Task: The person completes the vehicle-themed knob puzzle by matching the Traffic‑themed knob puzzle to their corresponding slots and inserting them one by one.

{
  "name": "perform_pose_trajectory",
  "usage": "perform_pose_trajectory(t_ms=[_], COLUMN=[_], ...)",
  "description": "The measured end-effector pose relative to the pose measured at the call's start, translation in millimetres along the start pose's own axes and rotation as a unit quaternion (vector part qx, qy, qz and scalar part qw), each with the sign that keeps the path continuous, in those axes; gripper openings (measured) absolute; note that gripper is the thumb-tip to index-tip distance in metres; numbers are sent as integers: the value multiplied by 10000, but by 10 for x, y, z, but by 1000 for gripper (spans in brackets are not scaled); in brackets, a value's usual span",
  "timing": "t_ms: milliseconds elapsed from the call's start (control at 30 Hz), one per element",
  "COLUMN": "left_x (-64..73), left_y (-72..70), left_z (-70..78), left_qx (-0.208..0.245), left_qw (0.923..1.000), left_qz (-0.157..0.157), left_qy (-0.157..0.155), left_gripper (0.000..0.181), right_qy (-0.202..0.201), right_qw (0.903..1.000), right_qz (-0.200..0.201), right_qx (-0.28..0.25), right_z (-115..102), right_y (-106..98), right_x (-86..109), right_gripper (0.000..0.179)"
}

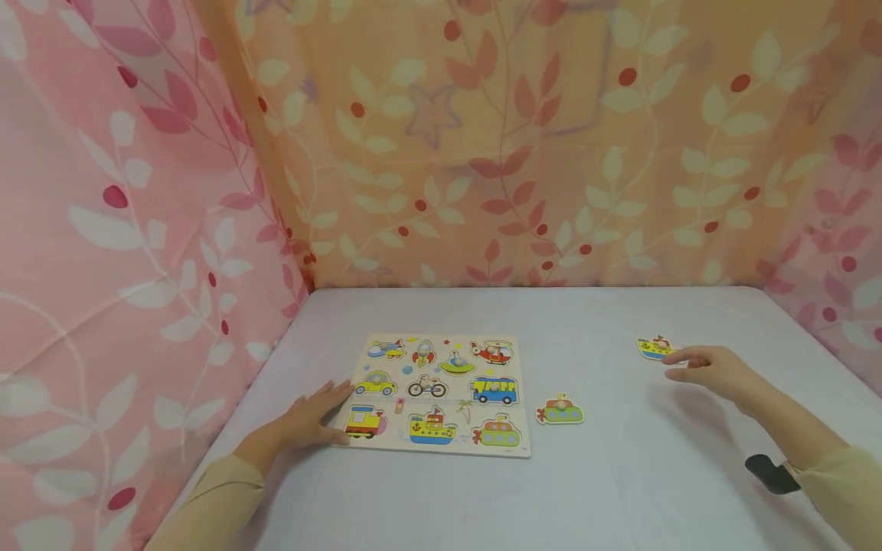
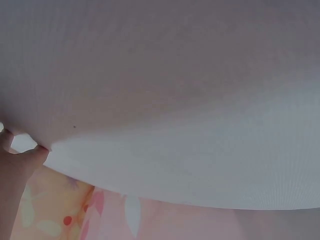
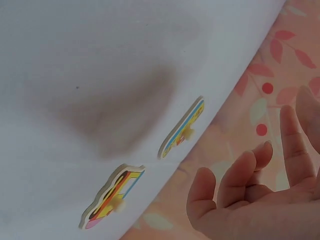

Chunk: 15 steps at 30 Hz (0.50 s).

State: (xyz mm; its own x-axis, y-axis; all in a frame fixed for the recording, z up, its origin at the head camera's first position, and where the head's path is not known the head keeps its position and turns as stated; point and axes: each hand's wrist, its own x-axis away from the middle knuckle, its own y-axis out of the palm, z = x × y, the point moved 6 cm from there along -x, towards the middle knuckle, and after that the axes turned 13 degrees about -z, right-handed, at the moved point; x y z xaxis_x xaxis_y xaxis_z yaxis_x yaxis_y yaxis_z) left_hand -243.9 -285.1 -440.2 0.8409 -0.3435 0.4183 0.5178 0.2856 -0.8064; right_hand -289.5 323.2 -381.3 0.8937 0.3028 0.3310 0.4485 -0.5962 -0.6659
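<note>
A wooden puzzle board [image 1: 451, 451] with vehicle pictures lies left of centre on the table. My left hand [image 1: 303, 421] rests with spread fingers at its left edge; only part of that hand [image 2: 22, 165] shows in the left wrist view. My right hand [image 1: 717, 375] hovers with loosely bent fingers beside a ship piece [image 1: 651, 349], partly covering it in the head view. In the right wrist view, this hand [image 3: 260, 200] holds nothing. A knobbed train piece [image 3: 112, 200] lies near another yellow-and-blue piece [image 3: 182, 129]. A knobbed submarine piece [image 1: 561, 410] lies just right of the board.
Knobs show on several board pictures, including the bus [image 1: 494, 391] and the car [image 1: 375, 383]. The table [image 1: 441, 505] has a white cover. Patterned curtains [image 1: 517, 153] stand behind it and at both sides. A dark flat object [image 1: 773, 474] is at the right wrist.
</note>
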Motion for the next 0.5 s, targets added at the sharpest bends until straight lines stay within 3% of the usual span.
perform_pose_trajectory(t_ms=[333,500], left_x=[6,-15], left_y=[-5,6], left_z=[-4,-23], left_qx=[-30,-86], left_qw=[10000,10000], left_qz=[35,29], left_qy=[29,2], left_gripper=[100,100], right_qy=[281,192], right_qw=[9995,9994], right_qz=[48,109], right_qx=[106,271], right_z=[183,235], right_y=[-32,-67], right_x=[52,80], right_gripper=[57,56])
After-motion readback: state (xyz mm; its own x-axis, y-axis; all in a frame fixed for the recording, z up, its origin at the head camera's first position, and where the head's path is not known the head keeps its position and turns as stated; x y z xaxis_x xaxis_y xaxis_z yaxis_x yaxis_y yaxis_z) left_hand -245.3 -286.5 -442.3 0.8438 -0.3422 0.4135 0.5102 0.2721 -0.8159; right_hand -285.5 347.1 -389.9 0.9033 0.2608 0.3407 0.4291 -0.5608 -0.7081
